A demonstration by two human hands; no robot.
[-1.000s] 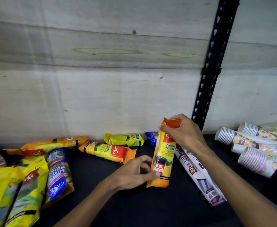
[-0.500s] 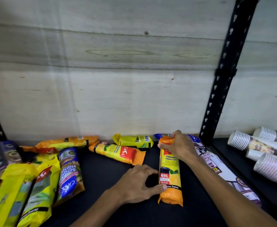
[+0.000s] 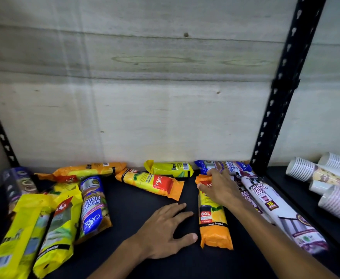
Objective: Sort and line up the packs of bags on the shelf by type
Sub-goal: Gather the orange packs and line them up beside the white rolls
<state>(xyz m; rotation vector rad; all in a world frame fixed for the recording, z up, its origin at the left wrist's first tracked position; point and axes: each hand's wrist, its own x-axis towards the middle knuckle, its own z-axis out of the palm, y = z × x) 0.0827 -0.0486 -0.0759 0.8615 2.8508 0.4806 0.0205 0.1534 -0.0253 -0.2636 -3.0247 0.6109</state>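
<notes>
The head-worn camera looks forward and down, close onto the dark shelf (image 3: 137, 200) and wall behind.

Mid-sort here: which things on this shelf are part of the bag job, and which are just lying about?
Job:
orange 60L pack, under the right hand
orange pack at the back
yellow packs
blue single-handle pack
white drawstring packs
left hand, flat on the shelf

Lying about:
paper cup stacks
shelf upright

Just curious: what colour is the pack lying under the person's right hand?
Orange with a yellow middle and a black 60L band: the pack, seen in the head view, under the right hand.
</notes>
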